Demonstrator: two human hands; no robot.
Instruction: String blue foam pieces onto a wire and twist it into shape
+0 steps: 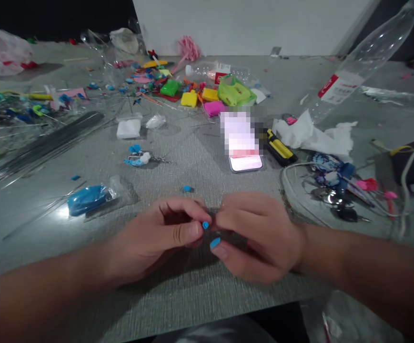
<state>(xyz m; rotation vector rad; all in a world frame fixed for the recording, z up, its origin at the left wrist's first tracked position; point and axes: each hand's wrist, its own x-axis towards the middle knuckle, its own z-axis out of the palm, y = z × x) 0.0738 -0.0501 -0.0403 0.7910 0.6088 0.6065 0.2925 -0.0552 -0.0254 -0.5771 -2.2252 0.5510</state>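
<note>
Found both hands meeting low over the near edge of the grey surface (192, 157). Found the left hand (164, 233) curled nearly closed, thumb and forefinger pinched on a tiny blue pellet (205, 225) at the thumb's tip. Found the right hand (257, 238) curled likewise, its fingertips drawn up against the same pellet from the other side; could not tell whether they also gripped it. Saw a second blue flake (215, 243) lying flat on the right thumb's tip, just below the pellet.

Noted a loose blue crumb (187, 188) on the surface just beyond the hands. Noted, farther left, a lump of blue clay in a clear bag (87, 199), and beyond it a white packet (128, 128). Saw a phone (244, 152) lying flat behind the right hand, screen blurred, with a yellow-and-black tool (280, 147) just beside it and crumpled white tissue (314, 136) to the right. Saw a clear plastic bottle (357, 71) leaning over the far right. Saw blocks of yellow clay (188, 98), green clay (170, 87) and pink clay (214, 108) clustered at the back, near a green bag (235, 93). Noted a bundle of thin wires (42, 147) spread along the left side.
</note>
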